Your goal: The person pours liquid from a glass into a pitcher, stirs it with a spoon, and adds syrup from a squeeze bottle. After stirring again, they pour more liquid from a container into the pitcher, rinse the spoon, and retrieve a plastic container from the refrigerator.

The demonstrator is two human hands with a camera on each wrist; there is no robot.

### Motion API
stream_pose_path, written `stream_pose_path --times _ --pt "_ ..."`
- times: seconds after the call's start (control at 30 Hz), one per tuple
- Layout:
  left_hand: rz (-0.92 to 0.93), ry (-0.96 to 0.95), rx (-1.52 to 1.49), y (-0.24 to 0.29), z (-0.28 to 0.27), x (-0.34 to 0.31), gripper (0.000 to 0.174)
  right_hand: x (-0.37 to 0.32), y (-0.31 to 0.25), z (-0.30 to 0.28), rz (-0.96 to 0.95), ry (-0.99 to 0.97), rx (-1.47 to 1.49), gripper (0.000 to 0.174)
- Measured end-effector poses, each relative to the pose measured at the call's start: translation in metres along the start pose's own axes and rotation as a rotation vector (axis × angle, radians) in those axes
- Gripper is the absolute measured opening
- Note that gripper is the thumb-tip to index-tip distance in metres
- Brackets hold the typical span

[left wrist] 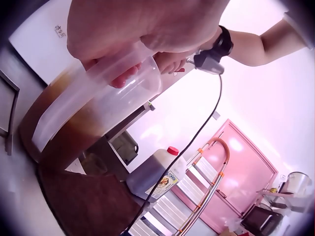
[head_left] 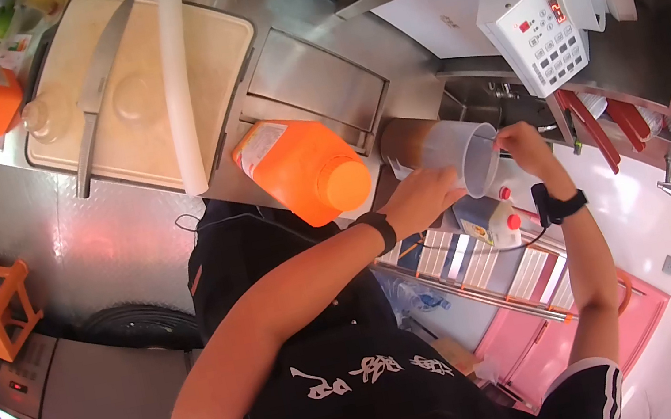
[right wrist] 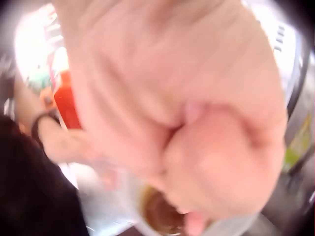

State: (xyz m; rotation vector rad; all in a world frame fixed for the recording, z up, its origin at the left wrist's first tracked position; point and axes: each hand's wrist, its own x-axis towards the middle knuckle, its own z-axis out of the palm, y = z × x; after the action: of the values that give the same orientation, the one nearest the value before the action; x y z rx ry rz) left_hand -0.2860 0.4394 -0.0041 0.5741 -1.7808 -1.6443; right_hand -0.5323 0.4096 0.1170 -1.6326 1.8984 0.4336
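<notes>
A tall translucent plastic pitcher [head_left: 450,149] with brown liquid in its lower part stands near the sink. My left hand [head_left: 427,196] grips the pitcher at its handle [left wrist: 64,105], fingers curled round near the top. Over the pitcher's mouth, my right hand [head_left: 526,151] has its fingers curled, close to the rim. In the right wrist view, that right hand [right wrist: 197,113] is blurred above the brown liquid [right wrist: 165,214]; I cannot tell what its fingers hold. A large orange jug [head_left: 301,166] with an orange cap stands beside the left hand.
A cutting board [head_left: 215,60] bears a knife [head_left: 93,99] and a white rolling pin [head_left: 182,88]. A white keypad machine [head_left: 539,39] stands behind the pitcher. A red-capped jug of dark liquid [left wrist: 152,174] stands near a folding ladder [left wrist: 197,196]. A cable hangs from the right wrist.
</notes>
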Motion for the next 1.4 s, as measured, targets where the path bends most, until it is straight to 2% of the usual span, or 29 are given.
stream_pose_path --times 0.03,0.1,0.13,0.17,0.27,0.3,0.37,0.4,0.43,0.5,0.57,0.6,0.63,0.7,0.73,0.77,0.83,0.87,0.9,0.97,1.03,1.07,1.1,1.17,1.23,1.3,1.33,1.37,1.4 --pt "-0.004 -0.012 -0.010 0.000 0.002 -0.001 0.030 -0.007 -0.001 0.012 0.038 0.054 -0.140 0.013" --pt "-0.010 0.003 -0.012 -0.002 0.006 0.001 0.030 -0.035 -0.028 0.040 -0.019 -0.124 -0.274 0.016" --pt "-0.026 0.002 -0.021 -0.003 0.006 0.001 0.030 -0.033 -0.039 0.025 -0.132 -0.213 -0.144 0.016" --pt "-0.035 -0.006 -0.022 -0.003 0.008 -0.002 0.030 -0.032 -0.032 0.024 -0.129 -0.219 -0.134 0.016" --pt "0.038 0.088 -0.016 0.002 0.007 -0.004 0.030 -0.012 0.006 -0.001 -0.004 0.063 -0.203 0.017" --pt "0.049 0.106 -0.002 0.000 0.013 -0.004 0.030 -0.018 -0.007 0.006 -0.021 0.065 -0.211 0.017" --pt "0.058 0.144 0.023 -0.007 0.010 0.002 0.029 -0.037 -0.042 0.030 -0.025 -0.224 -0.230 0.012" --pt "0.051 0.113 0.032 -0.005 0.008 0.000 0.029 -0.022 -0.006 0.019 -0.230 -0.147 -0.007 0.011" --pt "0.042 0.077 0.035 -0.001 0.009 -0.003 0.030 -0.009 -0.025 -0.014 -0.007 -0.127 0.118 0.011" --pt "0.015 0.014 0.012 0.004 0.008 -0.005 0.031 -0.007 0.010 0.008 0.014 0.046 -0.162 0.012" --pt "0.013 0.106 0.017 -0.002 0.013 -0.002 0.031 -0.033 0.003 0.049 -0.071 -0.182 -0.426 0.015" --pt "0.077 0.134 0.026 -0.005 0.014 -0.002 0.031 -0.033 -0.043 0.030 -0.135 -0.193 -0.169 0.019" --pt "0.069 0.133 0.023 -0.002 0.009 -0.003 0.031 -0.024 -0.049 0.010 -0.134 -0.201 -0.165 0.019" --pt "-0.030 -0.034 -0.009 0.008 -0.003 -0.002 0.031 -0.003 -0.033 -0.025 0.195 -0.054 0.088 0.020" --pt "0.014 0.028 -0.021 0.005 0.001 -0.002 0.029 -0.008 -0.005 -0.005 0.093 -0.080 -0.118 0.020" --pt "0.022 0.034 -0.021 0.002 0.009 -0.003 0.029 -0.027 0.029 0.043 -0.009 0.057 -0.341 0.017" --pt "0.043 0.094 0.007 -0.007 0.017 -0.003 0.029 -0.035 -0.027 0.039 0.009 -0.235 -0.175 0.015" --pt "0.088 0.120 0.019 -0.009 0.020 -0.004 0.029 -0.019 0.007 0.027 -0.202 -0.174 -0.003 0.016" --pt "0.077 0.113 0.011 -0.006 0.018 -0.009 0.029 -0.001 -0.001 -0.005 0.045 -0.223 0.362 0.017" --pt "0.003 0.009 -0.015 0.003 0.004 -0.004 0.030 0.002 0.002 -0.010 0.086 -0.147 -0.096 0.015" --pt "0.035 0.070 0.000 -0.003 0.016 -0.003 0.029 -0.025 0.011 0.043 -0.157 -0.173 -0.456 0.015" --pt "0.047 0.113 0.005 -0.007 0.020 -0.005 0.029 -0.025 -0.028 0.033 -0.095 -0.295 -0.160 0.014" --pt "0.041 0.111 0.005 -0.005 0.017 -0.007 0.029 -0.018 -0.040 0.011 -0.096 -0.300 -0.156 0.014" --pt "0.018 0.014 0.017 0.000 0.008 -0.006 0.029 0.010 -0.039 -0.030 0.166 -0.134 0.019 0.011" --pt "-0.001 0.011 -0.003 0.006 0.012 -0.012 0.029 -0.005 -0.010 0.005 0.181 -0.072 -0.038 0.012" --pt "0.083 0.138 0.014 -0.009 0.022 -0.005 0.031 -0.018 -0.017 0.027 -0.035 -0.281 -0.308 0.013" --pt "0.051 0.079 0.027 -0.007 0.015 -0.003 0.031 -0.012 -0.024 0.006 -0.094 -0.393 -0.048 0.012" --pt "0.010 0.014 0.030 -0.002 0.011 -0.006 0.032 -0.006 -0.040 -0.027 0.197 -0.382 0.225 0.009" --pt "0.005 0.029 0.032 -0.001 0.010 -0.006 0.032 -0.002 -0.012 -0.035 0.236 -0.305 0.144 0.013"
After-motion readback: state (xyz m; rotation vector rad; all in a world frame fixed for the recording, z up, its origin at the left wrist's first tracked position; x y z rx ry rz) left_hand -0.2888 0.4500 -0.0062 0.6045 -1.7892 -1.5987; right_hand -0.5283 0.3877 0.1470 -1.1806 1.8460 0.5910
